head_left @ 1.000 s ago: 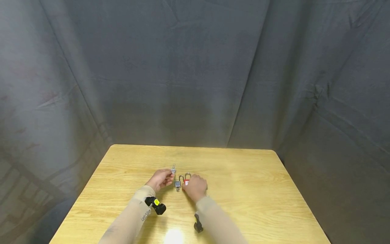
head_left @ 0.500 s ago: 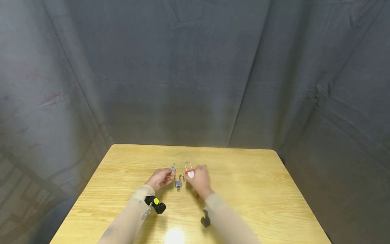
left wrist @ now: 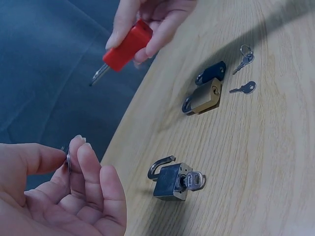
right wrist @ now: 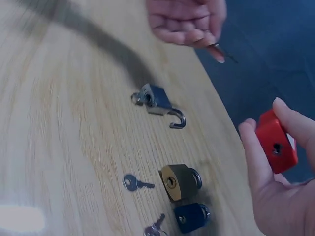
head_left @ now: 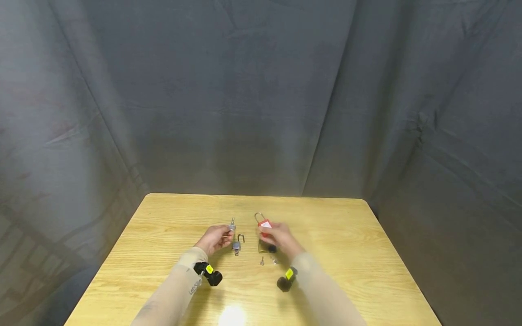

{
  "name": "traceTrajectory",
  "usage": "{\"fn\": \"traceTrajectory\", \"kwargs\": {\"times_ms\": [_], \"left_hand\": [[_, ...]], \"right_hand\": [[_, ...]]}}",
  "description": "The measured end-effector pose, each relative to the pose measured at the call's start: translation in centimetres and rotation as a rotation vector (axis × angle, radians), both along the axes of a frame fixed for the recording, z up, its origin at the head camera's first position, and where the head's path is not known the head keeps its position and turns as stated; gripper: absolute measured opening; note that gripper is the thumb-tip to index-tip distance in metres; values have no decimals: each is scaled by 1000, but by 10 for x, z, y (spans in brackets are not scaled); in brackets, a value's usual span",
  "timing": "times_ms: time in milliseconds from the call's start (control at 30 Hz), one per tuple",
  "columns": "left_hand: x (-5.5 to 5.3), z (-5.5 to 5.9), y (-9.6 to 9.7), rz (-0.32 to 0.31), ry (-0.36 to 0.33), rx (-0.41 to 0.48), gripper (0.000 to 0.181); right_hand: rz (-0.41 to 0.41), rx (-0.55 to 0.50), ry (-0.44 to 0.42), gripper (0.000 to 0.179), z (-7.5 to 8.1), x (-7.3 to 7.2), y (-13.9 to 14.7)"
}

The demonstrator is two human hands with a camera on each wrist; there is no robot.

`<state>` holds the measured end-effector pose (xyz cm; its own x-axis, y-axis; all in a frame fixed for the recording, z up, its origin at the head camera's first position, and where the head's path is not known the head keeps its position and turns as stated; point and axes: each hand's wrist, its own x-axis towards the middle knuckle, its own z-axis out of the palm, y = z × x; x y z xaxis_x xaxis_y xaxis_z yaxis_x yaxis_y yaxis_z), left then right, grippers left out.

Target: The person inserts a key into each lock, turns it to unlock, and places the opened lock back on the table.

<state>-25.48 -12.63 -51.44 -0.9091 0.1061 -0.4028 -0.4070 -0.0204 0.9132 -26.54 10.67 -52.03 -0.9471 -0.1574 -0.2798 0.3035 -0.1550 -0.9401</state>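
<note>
The red padlock (right wrist: 276,132) is up off the table (head_left: 334,253) in the right hand (right wrist: 290,196), pinched between thumb and fingers, its shackle (left wrist: 99,74) pointing toward the far edge. Apart from it, the left hand (left wrist: 74,196) pinches what looks like a key (head_left: 231,227) between thumb and fingertips, its blade (head_left: 233,221) also pointing away.

To work these 2 well, I would turn 1 of them so that blade and keyhole (right wrist: 277,148) face each other, keep the fingers off the slot, and go in straight; a slanted entry could snag.

Below rests a silver padlock (left wrist: 170,182), unlatched, with a seated key (left wrist: 195,180). A brass padlock (left wrist: 204,96) sits right beside a blue padlock (left wrist: 212,73); near them lie a plain key (left wrist: 245,88) and a ringed key (left wrist: 243,62).

Only the right wrist view shows the keyhole in the red lock's end. The head view shows its white label (head_left: 266,224), hidden from the left wrist, where the pinched key is a thin edge.
</note>
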Motion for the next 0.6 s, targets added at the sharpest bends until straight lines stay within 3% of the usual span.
{"fn": "traceTrajectory", "kwargs": {"times_ms": [100,200,367,600], "left_hand": [[1,-1,0,3,4,-1,33],[0,-2,-1,4,7,-4,33],[1,-2,-2,9,4,-2,33],[2,-5,-4,11,1,-20,32]], "right_hand": [[47,-105,-101,50,1,3,3],[40,-153,-164,52,2,4,4],[39,-144,-196,53,5,5,3],[56,-227,-247,61,11,3,2]]}}
